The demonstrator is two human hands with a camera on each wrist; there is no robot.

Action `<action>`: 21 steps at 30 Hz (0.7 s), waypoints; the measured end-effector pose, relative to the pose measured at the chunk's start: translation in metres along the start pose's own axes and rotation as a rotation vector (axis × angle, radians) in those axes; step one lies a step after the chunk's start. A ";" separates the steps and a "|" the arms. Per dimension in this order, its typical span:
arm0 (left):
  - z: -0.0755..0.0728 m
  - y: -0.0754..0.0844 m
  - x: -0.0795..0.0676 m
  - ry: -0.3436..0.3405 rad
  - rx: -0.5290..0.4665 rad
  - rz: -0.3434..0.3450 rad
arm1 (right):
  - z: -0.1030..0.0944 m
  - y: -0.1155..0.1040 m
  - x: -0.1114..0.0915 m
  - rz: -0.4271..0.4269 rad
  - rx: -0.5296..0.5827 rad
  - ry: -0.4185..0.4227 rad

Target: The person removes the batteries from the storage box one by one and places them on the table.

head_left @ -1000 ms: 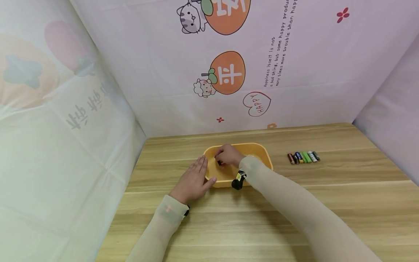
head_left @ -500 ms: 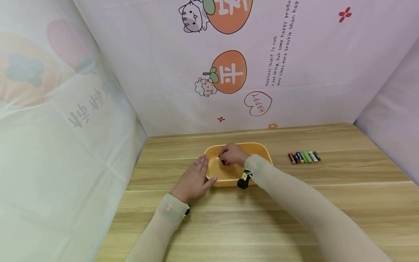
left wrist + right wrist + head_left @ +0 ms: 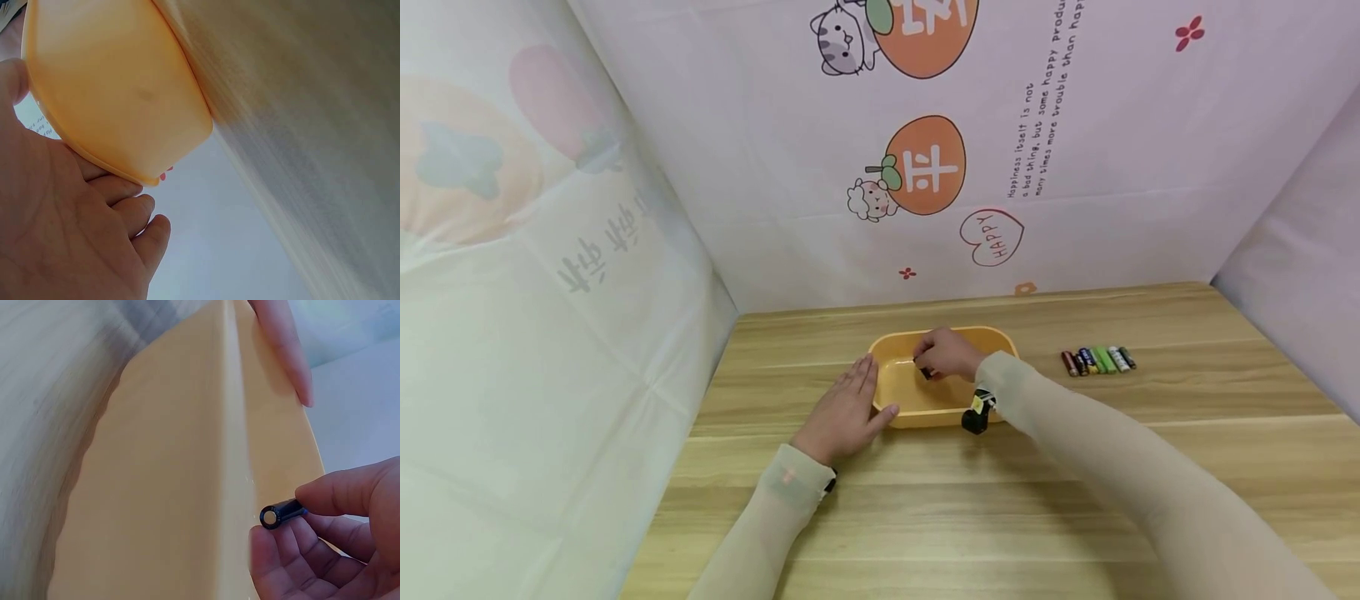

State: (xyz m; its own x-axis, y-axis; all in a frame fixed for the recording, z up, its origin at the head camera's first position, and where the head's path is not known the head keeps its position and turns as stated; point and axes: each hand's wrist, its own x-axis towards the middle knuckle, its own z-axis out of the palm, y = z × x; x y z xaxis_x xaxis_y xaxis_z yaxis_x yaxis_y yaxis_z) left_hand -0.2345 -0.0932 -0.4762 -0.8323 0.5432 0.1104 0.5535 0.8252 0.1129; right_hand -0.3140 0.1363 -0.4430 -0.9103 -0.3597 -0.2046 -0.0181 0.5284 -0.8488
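An orange-yellow plastic basin [image 3: 902, 396] sits on the wooden table. My left hand [image 3: 842, 412] lies against its left end with straight fingers along the rim; in the left wrist view the fingers [image 3: 128, 209] touch the basin's edge. Inside the basin, my right hand [image 3: 951, 354] pinches a dark battery [image 3: 284, 512] between thumb and fingers. The battery's flat metal end shows in the right wrist view, and most of its far side is hidden by the fingers.
To the right of the basin, several batteries [image 3: 1099, 361] lie side by side in a row on the table [image 3: 925, 508]. A printed cloth backdrop [image 3: 790, 167] rises behind the table, with more cloth at the left and right.
My right hand has moved to the right within the basin, still pinching the battery. The left hand stays at the basin's left end, and the row of batteries is unchanged.
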 end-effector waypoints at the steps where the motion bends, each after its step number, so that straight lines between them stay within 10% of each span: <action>1: 0.000 0.000 0.000 0.000 -0.003 0.001 | -0.002 0.000 -0.001 -0.002 -0.006 -0.004; 21: 0.000 0.002 0.000 -0.003 -0.006 -0.016 | -0.044 0.019 -0.019 0.002 0.011 0.015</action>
State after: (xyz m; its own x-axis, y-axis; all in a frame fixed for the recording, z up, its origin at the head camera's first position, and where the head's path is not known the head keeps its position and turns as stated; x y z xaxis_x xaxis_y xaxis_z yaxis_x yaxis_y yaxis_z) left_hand -0.2334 -0.0914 -0.4764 -0.8413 0.5302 0.1051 0.5400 0.8329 0.1208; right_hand -0.3152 0.1865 -0.4338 -0.9164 -0.3474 -0.1987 -0.0121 0.5204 -0.8538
